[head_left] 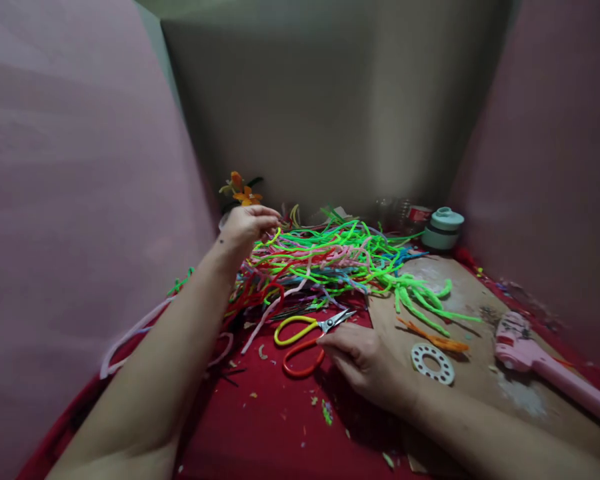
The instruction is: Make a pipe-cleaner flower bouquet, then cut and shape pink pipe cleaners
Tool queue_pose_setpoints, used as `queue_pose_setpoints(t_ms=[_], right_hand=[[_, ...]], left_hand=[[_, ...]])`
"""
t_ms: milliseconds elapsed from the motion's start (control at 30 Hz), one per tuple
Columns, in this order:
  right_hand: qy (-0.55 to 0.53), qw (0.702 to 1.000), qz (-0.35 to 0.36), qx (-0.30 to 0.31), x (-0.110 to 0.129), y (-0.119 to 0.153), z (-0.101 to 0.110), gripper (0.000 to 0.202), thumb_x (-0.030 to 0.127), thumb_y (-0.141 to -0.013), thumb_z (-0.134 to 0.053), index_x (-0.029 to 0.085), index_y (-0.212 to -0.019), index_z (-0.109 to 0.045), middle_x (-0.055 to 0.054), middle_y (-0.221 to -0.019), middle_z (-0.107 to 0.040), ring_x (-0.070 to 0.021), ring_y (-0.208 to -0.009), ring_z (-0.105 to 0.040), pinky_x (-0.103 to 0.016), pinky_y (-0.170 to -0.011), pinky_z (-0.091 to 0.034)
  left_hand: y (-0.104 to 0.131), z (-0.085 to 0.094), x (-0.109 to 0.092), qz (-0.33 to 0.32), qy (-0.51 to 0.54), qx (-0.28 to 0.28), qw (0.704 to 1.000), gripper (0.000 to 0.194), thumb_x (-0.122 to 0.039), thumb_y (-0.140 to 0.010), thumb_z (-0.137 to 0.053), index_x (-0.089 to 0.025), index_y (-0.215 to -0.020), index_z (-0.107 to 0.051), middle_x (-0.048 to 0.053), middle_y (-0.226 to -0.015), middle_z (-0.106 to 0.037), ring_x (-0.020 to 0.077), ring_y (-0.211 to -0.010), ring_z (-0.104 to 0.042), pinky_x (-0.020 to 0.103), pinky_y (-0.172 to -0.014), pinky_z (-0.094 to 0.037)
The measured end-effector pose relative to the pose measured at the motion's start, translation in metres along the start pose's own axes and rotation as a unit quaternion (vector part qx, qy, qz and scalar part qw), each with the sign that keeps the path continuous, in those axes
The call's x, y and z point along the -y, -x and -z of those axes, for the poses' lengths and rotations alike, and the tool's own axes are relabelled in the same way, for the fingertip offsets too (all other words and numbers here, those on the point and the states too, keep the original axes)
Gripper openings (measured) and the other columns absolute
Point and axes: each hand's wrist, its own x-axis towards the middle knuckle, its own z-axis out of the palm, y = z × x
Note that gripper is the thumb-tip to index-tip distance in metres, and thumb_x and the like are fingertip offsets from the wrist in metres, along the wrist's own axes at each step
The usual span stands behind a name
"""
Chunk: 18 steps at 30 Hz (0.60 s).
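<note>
My left hand (253,227) is raised at the far left part of the pile of fuzzy craft stems (330,257), fingers pinched together; whatever lies between them is too small to tell. My right hand (357,357) hovers over or rests on the red cloth (265,427), its thumb and fingers pressed together beside the scissors (330,323). Those scissors have one yellow and one red handle loop, and their blades point right and away. Whether the right fingertips hold anything cannot be made out. Green, pink, red and purple stems make up the tangled pile.
On the brown board (480,320) lie a white ring with holes (433,364), orange stems (437,341) and a pink glue gun (525,357). A pale green jar (443,229) stands at the back right. Orange flowers (247,195) are behind my left hand. Walls enclose both sides.
</note>
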Motion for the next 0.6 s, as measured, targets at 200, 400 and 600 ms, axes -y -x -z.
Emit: queue_pose_setpoints(t_ms=[200, 400, 600], right_hand=[[0.012, 0.999, 0.029, -0.027, 0.001, -0.002, -0.001, 0.017, 0.01, -0.081, -0.051, 0.013, -0.087, -0.067, -0.007, -0.074, -0.067, -0.0148, -0.071, -0.061, -0.024, -0.067, -0.045], [0.055, 0.998, 0.024, -0.012, -0.003, -0.005, -0.003, 0.016, 0.011, -0.082, -0.052, 0.018, -0.08, -0.066, -0.005, -0.076, -0.068, -0.0133, -0.072, -0.061, -0.023, -0.068, -0.044], [0.073, 0.997, 0.018, 0.015, -0.002, -0.005, -0.005, 0.015, 0.011, -0.081, -0.053, 0.017, -0.083, -0.066, -0.005, -0.075, -0.068, -0.013, -0.071, -0.061, -0.022, -0.066, -0.042]], left_hand=[[0.028, -0.036, 0.021, -0.15, -0.358, 0.075, 0.919, 0.033, -0.02, -0.071, -0.052, -0.013, -0.099, -0.067, 0.007, -0.096, -0.068, 0.0194, -0.088, -0.062, 0.03, -0.081, -0.046], [0.039, -0.049, 0.05, -0.195, -0.457, 0.061, 0.865, 0.025, -0.021, -0.079, -0.046, -0.017, -0.093, -0.067, 0.011, -0.098, -0.064, 0.0239, -0.094, -0.058, 0.035, -0.081, -0.045], [0.045, -0.038, 0.06, -0.25, -0.507, 0.012, 0.825, 0.021, -0.023, -0.082, -0.046, -0.018, -0.082, -0.066, 0.008, -0.089, -0.062, 0.0222, -0.086, -0.057, 0.032, -0.074, -0.044]])
